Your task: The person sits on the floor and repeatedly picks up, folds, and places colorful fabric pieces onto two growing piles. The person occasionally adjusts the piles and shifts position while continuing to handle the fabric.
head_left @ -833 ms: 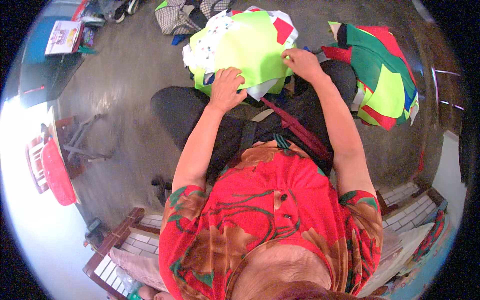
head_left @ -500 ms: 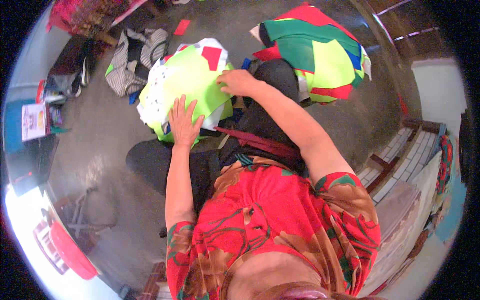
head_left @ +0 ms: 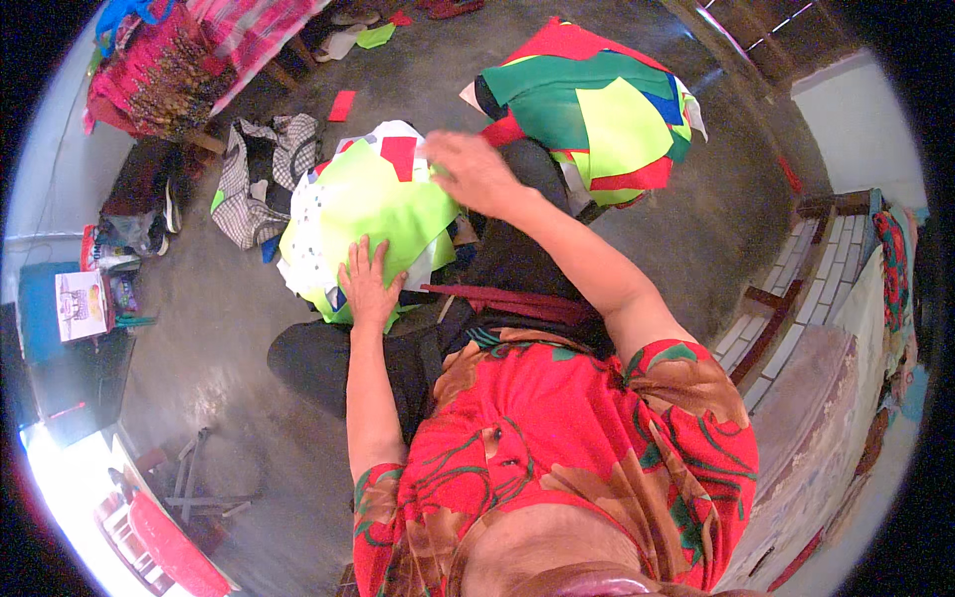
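Note:
A heap of fabric scraps lies in front of my lap, topped by a lime-green cloth piece (head_left: 373,214) beside a white spotted piece (head_left: 304,234). My left hand (head_left: 368,287) rests on the near part of the lime piece, fingers spread. A red scrap (head_left: 398,157) shows at the heap's far side. My right hand (head_left: 470,171) is at the heap's far right, just right of the red scrap. It is slightly blurred, its fingers stretched leftward and apart, and I see nothing in it. Whether its fingertips touch the cloth is unclear.
A larger pile of green, red, lime and blue cloth (head_left: 542,99) lies beyond my right knee. Left of the near heap are a checked cloth (head_left: 239,194) and a small red scrap (head_left: 341,105) on the floor. A wooden-framed bench (head_left: 796,298) stands at right.
My right hand has come off the lime piece's right edge and moved farther out, near the red scrap. My left hand stays on the lime piece. The whole view has shifted somewhat.

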{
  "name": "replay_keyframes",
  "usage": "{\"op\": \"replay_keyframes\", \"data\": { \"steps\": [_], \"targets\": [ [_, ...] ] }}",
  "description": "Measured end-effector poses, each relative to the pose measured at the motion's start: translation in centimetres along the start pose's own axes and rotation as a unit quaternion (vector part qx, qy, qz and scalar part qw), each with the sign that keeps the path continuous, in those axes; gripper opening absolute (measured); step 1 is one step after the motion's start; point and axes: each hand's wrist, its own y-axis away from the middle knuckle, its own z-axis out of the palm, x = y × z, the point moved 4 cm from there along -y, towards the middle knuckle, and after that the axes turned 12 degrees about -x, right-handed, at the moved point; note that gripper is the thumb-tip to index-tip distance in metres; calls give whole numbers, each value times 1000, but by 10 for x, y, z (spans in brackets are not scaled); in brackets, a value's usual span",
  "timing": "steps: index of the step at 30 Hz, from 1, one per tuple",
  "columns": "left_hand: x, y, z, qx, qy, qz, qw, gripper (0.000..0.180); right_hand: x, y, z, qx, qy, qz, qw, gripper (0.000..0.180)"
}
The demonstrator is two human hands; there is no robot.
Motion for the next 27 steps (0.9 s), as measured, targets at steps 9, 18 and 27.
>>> {"op": "replay_keyframes", "data": {
  "steps": [9,18,27],
  "targets": [
    [-5,1,9,14,-31,15,999,67,92,103,-118,148,314,336,876,73],
    [-4,-1,6,17,-13,18,1000,69,116,125,-94,165,279,338,884,51],
    [-9,3,6,42,5,25,999,67,133,136,-93,196,164,325,911,31]
  ]
}}
